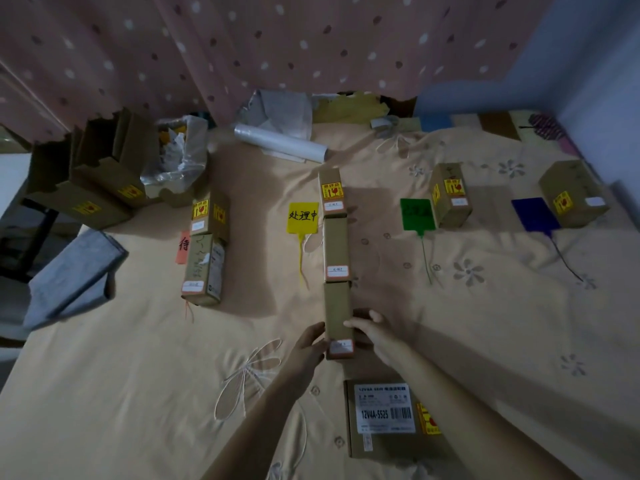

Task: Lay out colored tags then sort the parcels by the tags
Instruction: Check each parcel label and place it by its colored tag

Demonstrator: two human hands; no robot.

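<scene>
**A:** Where do the hands sit?

**B:** Both are on the nearest parcel [338,320], a long brown box lying near the middle of the bed [138,375]. The left hand [309,344] presses its left side and the right hand [372,332] curls over its right side, so the fingers of both are clamped on that box.

**A:** And the other parcels?

**B:** That box closes a row of three laid end to end; the middle parcel [336,249] touches it, and the far parcel [331,192] lies beyond. The yellow tag [303,217] lies just left of this row.

**A:** The other tags?

**B:** Toward the left edge, a red tag [182,247] peeks out beside two stacked-looking boxes [207,251]. Toward the right edge, a green tag [416,214] lies beside one small box [450,195], and a blue tag [535,214] lies beside another box [573,194] near the far right corner.

**A:** Anything closer in?

**B:** A flat labelled carton [384,419] lies at the near edge, by the right forearm. A white roll [280,142] lies at the far edge, below the dotted curtain [242,46].
</scene>
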